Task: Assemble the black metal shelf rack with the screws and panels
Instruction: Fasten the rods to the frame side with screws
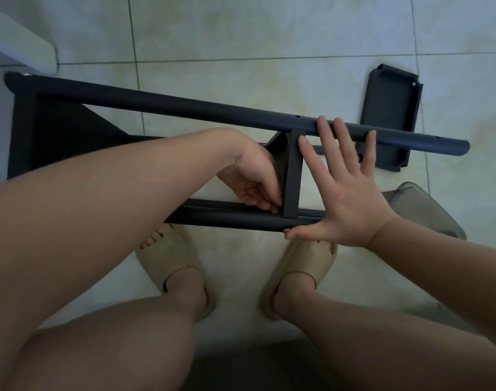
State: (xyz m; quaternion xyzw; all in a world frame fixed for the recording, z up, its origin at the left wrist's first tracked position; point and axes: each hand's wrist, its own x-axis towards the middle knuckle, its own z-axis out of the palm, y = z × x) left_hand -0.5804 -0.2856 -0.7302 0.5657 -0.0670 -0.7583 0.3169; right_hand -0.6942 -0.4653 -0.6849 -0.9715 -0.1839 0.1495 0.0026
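The black rack (55,128) lies on the floor (241,38) by my feet. My left hand (252,182) curls its fingers where the cross panel (293,176) meets the near pole (227,218); I can't tell whether it pinches anything. My right hand (345,190) is spread flat, fingertips on the far pole (184,104). A loose panel (387,114) lies beyond.

one wide-angle camera on the person's head looks forward and steeply down at the tiled floor (241,29). it sits close above the left hand (249,182) and right hand (345,198) at the rack frame (184,107), with slippered feet (170,263) low in view.
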